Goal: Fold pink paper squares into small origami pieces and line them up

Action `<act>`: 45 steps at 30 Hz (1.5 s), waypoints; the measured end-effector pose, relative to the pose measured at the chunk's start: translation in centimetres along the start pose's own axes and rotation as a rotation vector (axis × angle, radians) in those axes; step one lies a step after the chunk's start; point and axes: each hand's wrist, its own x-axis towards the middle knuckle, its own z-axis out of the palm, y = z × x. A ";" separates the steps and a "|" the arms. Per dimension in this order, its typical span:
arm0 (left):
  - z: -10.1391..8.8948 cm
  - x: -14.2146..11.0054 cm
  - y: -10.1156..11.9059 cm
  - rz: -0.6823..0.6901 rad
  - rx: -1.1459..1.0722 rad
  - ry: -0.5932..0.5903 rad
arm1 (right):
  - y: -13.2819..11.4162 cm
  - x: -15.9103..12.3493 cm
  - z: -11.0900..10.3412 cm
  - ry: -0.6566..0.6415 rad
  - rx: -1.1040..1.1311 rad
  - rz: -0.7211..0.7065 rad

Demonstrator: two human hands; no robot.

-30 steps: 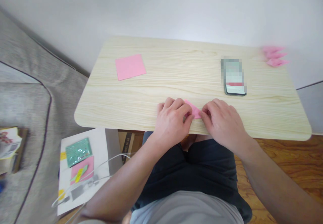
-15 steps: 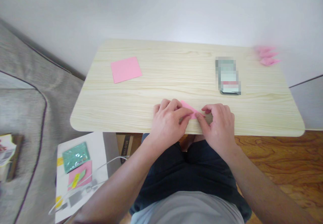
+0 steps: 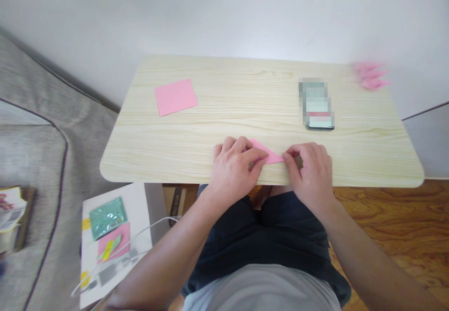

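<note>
A small folded piece of pink paper (image 3: 271,156) lies near the front edge of the wooden-topped table (image 3: 224,119), tapering to a point on its right. My left hand (image 3: 236,166) pinches it between thumb and forefinger, and its other fingers cover the paper's left part. At the pointed right tip, my right hand (image 3: 310,173) has thumb and forefinger closed on the paper. Farther back on the left rests a flat sheet of pink paper (image 3: 176,97). Several folded pink paper pieces (image 3: 372,76) sit together at the back right corner, slightly blurred.
A phone with a blurred-out screen (image 3: 317,105) lies on the table's right half. Below left, a white surface (image 3: 140,208) bears a green packet (image 3: 108,218), pink paper and a white cable. A grey sofa (image 3: 84,161) stands at the left; a wall rises behind the table.
My right hand has slid to the right along the folded paper, from near my left thumb to the pointed tip. More of the paper now shows between my hands. My left hand stays in place.
</note>
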 end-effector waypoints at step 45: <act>-0.4 -4.8 0.9 0.106 0.015 -0.003 | 0.9 0.3 -0.9 0.002 0.141 -0.231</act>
